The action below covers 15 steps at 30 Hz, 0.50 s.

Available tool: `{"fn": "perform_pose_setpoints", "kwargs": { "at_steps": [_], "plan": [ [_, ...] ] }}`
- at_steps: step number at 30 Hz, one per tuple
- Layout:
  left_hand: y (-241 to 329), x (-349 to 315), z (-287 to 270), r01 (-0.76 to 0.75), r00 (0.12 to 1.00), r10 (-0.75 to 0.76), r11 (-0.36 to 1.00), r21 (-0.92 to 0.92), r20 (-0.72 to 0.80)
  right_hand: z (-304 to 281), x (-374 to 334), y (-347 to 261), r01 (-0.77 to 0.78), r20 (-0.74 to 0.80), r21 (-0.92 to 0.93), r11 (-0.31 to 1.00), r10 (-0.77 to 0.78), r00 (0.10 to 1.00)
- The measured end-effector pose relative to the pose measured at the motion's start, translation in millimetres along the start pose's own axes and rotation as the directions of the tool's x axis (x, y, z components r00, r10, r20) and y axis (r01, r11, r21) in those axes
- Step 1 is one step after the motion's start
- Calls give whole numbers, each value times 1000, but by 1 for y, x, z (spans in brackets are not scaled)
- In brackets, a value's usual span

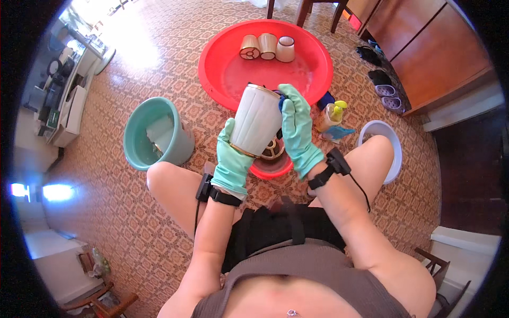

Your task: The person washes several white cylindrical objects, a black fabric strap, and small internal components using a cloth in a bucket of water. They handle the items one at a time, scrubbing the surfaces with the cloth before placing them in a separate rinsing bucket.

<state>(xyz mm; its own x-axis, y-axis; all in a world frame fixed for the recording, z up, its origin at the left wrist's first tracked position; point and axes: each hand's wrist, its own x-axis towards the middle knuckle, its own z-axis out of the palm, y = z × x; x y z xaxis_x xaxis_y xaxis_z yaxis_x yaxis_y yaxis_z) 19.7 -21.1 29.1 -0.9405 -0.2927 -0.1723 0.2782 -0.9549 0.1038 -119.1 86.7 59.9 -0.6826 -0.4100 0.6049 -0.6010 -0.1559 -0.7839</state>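
Patterned flr (127, 222); L hand (233, 164) holds wht shade (256, 119), R hand (298, 132) alongside.

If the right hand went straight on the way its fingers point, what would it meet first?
Past the white lampshade beside it, the right hand would probably meet the large red basin first, though depth is unclear.

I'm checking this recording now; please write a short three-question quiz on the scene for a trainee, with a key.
1. How many lampshades are in the large red basin?
2. True or false: the teal bucket stands to the left of the held lampshade.
3. Which end of that lampshade does the left hand hold? A) the end nearer the wearer; B) the far end.

Key: 1. Three; 2. True; 3. A.
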Motion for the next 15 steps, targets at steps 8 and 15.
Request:
{"fn": "perform_pose_setpoints", "kwargs": {
  "at_steps": [8,15],
  "plan": [
    [-11,1,14,-102,991,118,963,249,-54,15,56,-19,304,178,-466,831,-248,952],
    [-24,-2,36,-18,1000,18,964,267,2,21,31,-22,103,472,-388,916,101,876]
  ]
}}
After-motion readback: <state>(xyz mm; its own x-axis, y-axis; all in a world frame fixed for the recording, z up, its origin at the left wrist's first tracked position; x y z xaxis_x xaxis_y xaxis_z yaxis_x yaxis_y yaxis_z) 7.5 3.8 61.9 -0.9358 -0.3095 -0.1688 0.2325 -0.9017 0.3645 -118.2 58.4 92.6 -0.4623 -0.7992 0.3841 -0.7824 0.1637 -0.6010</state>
